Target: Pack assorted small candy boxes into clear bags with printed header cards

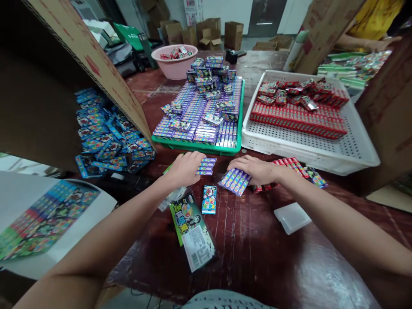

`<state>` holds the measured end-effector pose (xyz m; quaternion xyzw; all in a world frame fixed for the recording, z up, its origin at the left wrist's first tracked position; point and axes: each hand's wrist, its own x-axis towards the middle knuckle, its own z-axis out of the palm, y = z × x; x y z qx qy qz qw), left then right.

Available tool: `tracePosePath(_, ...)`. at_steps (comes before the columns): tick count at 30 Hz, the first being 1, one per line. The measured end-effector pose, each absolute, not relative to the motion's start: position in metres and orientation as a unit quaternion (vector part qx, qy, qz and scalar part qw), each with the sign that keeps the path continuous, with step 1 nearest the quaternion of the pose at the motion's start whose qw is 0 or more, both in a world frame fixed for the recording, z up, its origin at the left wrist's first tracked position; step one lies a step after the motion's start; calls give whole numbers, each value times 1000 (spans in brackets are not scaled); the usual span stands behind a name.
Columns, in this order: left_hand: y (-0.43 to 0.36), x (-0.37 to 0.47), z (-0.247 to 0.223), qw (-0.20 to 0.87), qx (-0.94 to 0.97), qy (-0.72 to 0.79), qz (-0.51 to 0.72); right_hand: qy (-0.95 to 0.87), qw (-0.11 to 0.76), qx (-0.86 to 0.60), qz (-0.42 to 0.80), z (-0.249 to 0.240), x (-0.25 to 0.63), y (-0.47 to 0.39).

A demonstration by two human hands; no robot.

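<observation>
My left hand is wrapped round a row of small purple boxes, whose ends stick out past its fingers. My right hand grips a second row of purple boxes. Between and below the hands, a single blue box lies flat on the dark red table. Left of it rests a printed green and black pouch with a white label. Red boxes lie partly behind my right wrist. A translucent plastic lid sits under my right forearm.
A green tray holds purple boxes; a white perforated tray holds red ones. Blue packs are heaped at the left beside a cardboard flap. A pink basin stands behind. Another person's arm shows at upper right.
</observation>
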<state>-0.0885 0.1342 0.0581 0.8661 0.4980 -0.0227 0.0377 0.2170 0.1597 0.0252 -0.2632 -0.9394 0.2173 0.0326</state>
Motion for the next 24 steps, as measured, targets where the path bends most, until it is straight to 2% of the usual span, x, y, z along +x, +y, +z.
tracePosePath(7,145,-109,56,95,892,442,-25,-952,-47,-254,165,33,181,174)
tracePosePath(11,149,-121,54,117,899,423,-14,-931,26,-336,138,47,182,149)
tracePosePath(16,149,-109,45,119,875,467,34,-839,123,-522,90,46,156,91)
tracePosePath(20,147,-74,34,77,817,571,37,-844,93,-522,76,37,143,86)
tracePosePath(24,138,-58,34,68,796,600,32,-866,74,-491,59,40,158,100)
